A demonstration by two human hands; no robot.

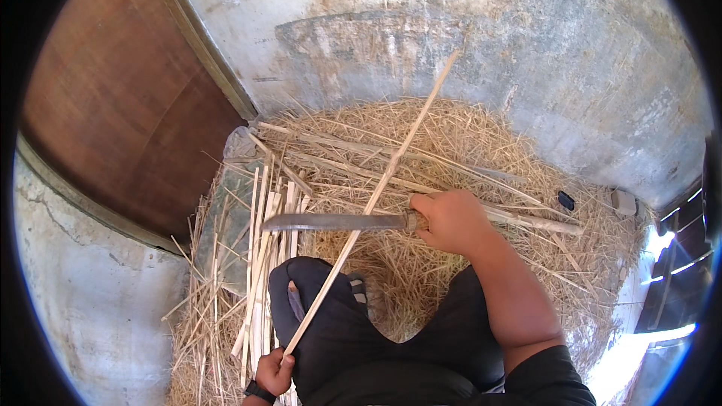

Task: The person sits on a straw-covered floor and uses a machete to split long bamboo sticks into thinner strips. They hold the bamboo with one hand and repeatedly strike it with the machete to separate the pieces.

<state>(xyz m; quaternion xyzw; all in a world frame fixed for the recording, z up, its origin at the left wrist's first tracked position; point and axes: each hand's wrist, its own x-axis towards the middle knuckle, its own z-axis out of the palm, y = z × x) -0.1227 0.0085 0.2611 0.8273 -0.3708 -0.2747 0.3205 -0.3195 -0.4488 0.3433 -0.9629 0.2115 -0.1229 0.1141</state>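
My right hand (451,222) is closed round the handle of a machete (331,222), whose long dark blade points left across the front of my knees. Near my left hip, my left hand (274,373) grips the lower end of a long pale bamboo strip (402,149). From there the strip slants up over my left thigh and away to the far right, its tip in front of the wall. Blade and strip cross just beyond my knees; whether they touch I cannot tell. Several split strips (259,286) lie beside my left leg.
Straw and shavings (481,131) cover the floor around me. Longer bamboo pieces (526,219) lie across the straw ahead. A small black object (565,200) and a brick-like block (623,202) sit at the right, by the stained wall (587,68). A brown door (120,98) stands at the left.
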